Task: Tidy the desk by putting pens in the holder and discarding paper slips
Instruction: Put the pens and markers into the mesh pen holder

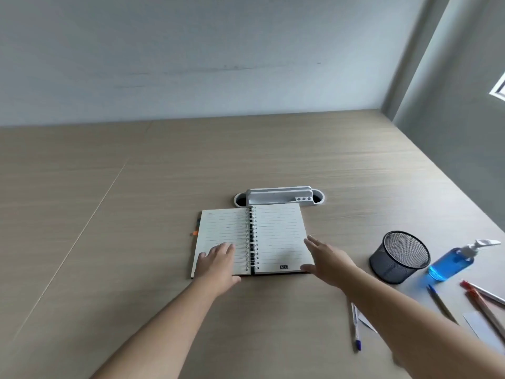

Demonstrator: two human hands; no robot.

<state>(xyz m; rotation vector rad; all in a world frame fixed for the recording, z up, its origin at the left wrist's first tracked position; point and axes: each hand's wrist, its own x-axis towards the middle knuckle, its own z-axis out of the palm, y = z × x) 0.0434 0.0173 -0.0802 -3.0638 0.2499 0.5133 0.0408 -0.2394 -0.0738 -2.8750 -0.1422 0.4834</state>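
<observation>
The black wire-mesh pen holder [399, 257] stands empty at your right on the pale wood worktop [136, 201], pens [356, 326] and white paper slips [474, 325] scattered nearer you. Your left hand [217, 262] lies flat on the open spiral notebook [252, 239]; your right hand [328, 262] touches its edge, fingers spread, holding nothing.

Your black mesh holder [399, 257] stands upright at the right of the desk. Nearer you lie a blue-capped pen [355, 326], a blue pen [441, 303] and two red pens [485, 302]. White paper slips [474, 325] lie flat among them.
</observation>
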